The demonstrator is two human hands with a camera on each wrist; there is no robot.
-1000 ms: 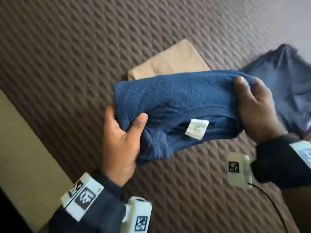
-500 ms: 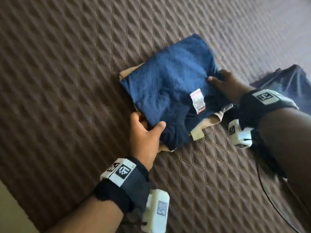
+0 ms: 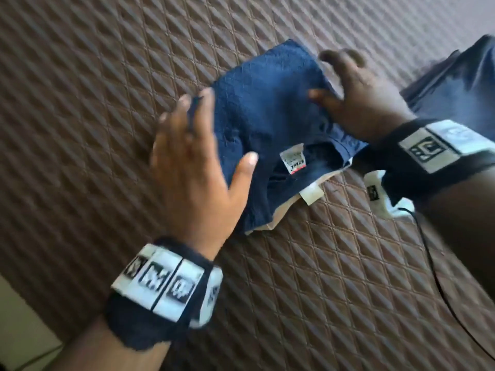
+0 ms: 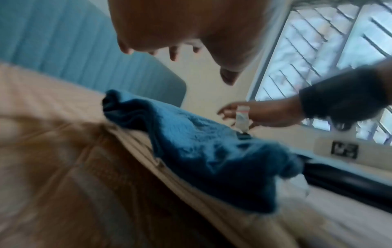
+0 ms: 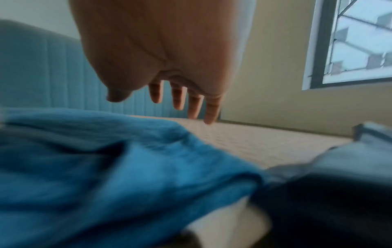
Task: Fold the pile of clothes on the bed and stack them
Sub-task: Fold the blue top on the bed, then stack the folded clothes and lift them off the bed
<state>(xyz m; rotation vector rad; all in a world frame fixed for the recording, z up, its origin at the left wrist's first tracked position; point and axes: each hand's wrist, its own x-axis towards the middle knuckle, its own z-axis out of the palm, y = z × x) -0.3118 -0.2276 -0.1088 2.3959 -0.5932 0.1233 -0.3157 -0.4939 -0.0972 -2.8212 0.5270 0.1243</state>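
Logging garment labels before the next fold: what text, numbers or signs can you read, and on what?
None is readable.
Care tag on the blue garment: print and a red stripe, blurred.
White tag at the stack's edge: no print visible.
Wristband markers: black square patterns, no words.

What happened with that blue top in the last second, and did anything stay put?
The folded blue garment went from held in the air down onto the tan folded garment. Both the left hand and the right hand have let go and now hover over it, fingers spread. The tan piece stayed on the brown quilted bed, and the dark garment stayed unfolded at the right.
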